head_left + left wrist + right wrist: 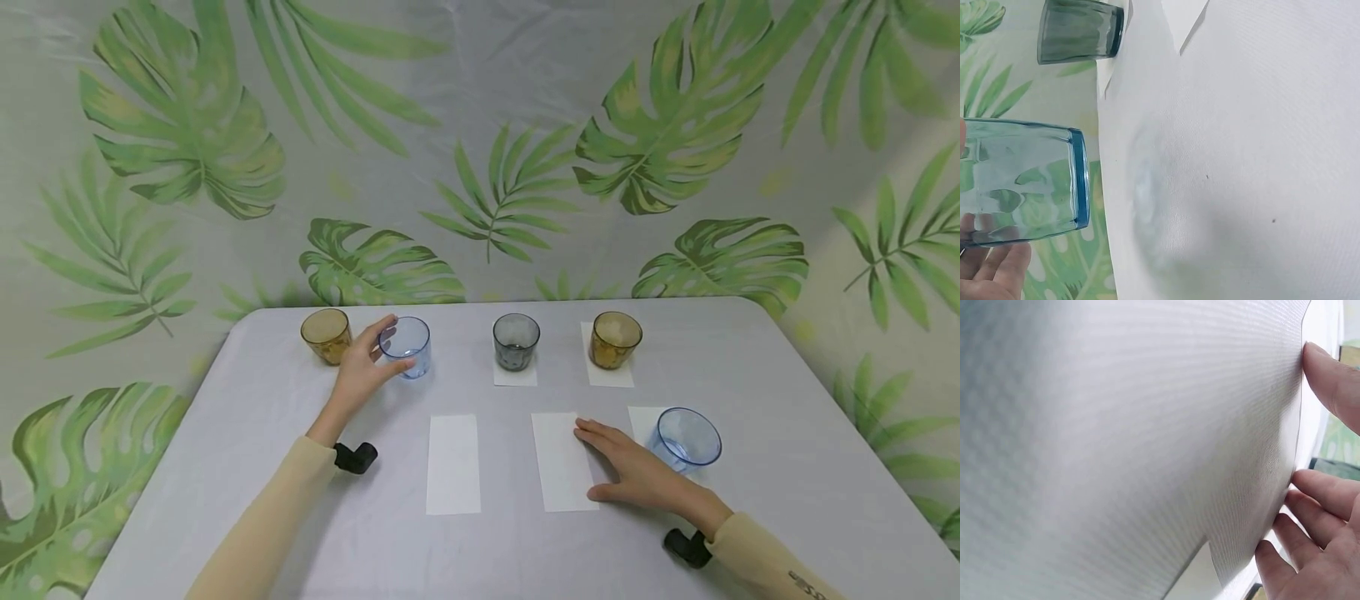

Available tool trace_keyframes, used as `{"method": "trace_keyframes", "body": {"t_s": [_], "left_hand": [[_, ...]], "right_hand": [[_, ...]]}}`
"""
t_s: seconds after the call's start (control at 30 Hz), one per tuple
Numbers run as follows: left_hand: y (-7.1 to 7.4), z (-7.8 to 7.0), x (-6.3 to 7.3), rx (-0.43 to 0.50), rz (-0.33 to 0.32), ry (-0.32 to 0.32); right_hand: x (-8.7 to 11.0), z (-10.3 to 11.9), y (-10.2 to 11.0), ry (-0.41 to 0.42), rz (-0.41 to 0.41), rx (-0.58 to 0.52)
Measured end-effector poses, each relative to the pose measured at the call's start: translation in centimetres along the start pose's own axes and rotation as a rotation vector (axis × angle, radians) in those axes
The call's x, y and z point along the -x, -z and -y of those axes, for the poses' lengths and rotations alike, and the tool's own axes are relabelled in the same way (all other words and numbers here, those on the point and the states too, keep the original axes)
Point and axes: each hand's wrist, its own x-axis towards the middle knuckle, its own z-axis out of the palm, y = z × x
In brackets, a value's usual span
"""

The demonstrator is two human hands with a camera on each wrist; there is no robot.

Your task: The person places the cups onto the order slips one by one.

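Observation:
My left hand (358, 372) grips a clear blue glass (418, 360) at the back left of the table, thumb on the near side and fingers round the far side. In the left wrist view the base of this glass (1029, 181) appears slightly off the tabletop. An amber glass (327, 337) stands just left of that hand. My right hand (637, 473) rests with spread fingers, holding nothing, its fingertips at the right edge of a white paper sheet (557, 454). Beyond its wrist, a second blue glass (690, 437) stands partly over another sheet (642, 419).
A grey glass (516, 343) and another amber glass (615, 342) stand on paper sheets along the back. One more white sheet (453, 465) lies front centre on the white table (375, 542). A leaf-patterned cloth (495, 192) hangs behind the table's back edge.

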Motion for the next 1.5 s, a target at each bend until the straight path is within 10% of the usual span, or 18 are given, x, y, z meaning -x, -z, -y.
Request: {"method": "trace_keyframes", "body": {"t_s": [0.8, 1.5], "left_hand": [[-1.8, -3.9, 1.7, 0.130, 0.135, -0.090], [-5.0, -2.6, 2.1, 0.118, 0.224, -0.084]], "right_hand": [[0.0, -0.1, -0.2, -0.013, 0.002, 0.008], [0.0, 0.0, -0.1, 0.002, -0.011, -0.011]]}}
